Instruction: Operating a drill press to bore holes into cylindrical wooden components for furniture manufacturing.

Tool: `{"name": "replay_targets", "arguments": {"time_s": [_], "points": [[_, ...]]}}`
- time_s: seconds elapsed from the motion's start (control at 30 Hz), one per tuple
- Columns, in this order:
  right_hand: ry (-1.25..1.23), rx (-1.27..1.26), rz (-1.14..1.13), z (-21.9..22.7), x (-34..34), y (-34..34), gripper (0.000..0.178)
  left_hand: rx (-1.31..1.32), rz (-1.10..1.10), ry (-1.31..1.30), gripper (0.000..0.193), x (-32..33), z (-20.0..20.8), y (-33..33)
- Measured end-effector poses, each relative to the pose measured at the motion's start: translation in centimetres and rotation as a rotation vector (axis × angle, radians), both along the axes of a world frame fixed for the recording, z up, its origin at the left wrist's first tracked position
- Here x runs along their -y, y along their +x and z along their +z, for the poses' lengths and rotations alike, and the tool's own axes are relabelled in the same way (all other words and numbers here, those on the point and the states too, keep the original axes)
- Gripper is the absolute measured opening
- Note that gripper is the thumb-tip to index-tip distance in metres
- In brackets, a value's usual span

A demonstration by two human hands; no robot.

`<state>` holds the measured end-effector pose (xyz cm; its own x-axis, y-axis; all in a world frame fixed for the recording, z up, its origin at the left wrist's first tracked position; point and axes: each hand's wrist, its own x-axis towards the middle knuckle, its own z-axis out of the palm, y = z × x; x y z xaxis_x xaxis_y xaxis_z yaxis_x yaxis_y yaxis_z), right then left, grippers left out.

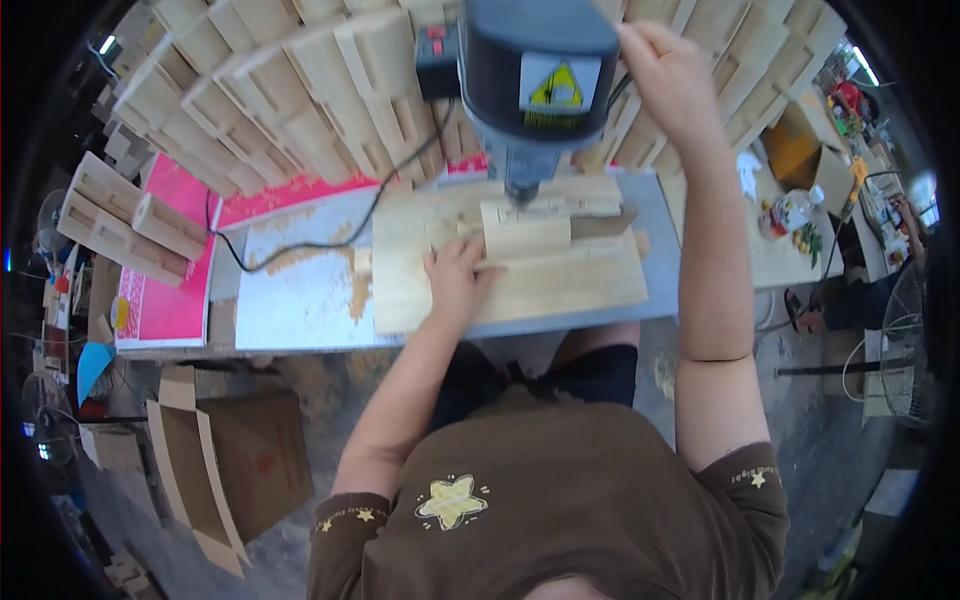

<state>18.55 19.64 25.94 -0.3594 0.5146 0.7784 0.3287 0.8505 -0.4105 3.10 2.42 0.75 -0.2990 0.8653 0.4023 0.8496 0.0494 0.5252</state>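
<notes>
The block (527, 241) lies under the drill (537, 60), where the left hand (459, 284), fingers spread at its edge, should brace it firmly while the right hand (672, 80), grip unclear, beside the drill, feeds gently.

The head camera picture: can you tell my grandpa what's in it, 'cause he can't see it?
A person's left hand rests on a board beside a pale wooden block under a drilling machine, while the right hand is raised at the machine's right side. Many slotted wooden pieces are lined up behind, and an open cardboard box sits at lower left.
</notes>
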Motion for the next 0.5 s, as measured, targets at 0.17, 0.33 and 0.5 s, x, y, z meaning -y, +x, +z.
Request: {"name": "replay_targets", "arguments": {"time_s": [0.17,0.33,0.5], "points": [[-0.243,0.06,0.037,-2.9,5.8,3.5,0.027,0.047,-0.012,-0.052,0.05,0.0,0.1,-0.3],[-0.283,-0.208,0.069,-8.5,9.2,3.5,0.013,0.012,-0.018,0.024,0.049,0.4,-0.1,-0.2],[-0.077,-0.247,0.096,-15.4,8.1,3.2,0.008,0.021,-0.018,0.023,0.046,0.3,0.0,0.1]]}}
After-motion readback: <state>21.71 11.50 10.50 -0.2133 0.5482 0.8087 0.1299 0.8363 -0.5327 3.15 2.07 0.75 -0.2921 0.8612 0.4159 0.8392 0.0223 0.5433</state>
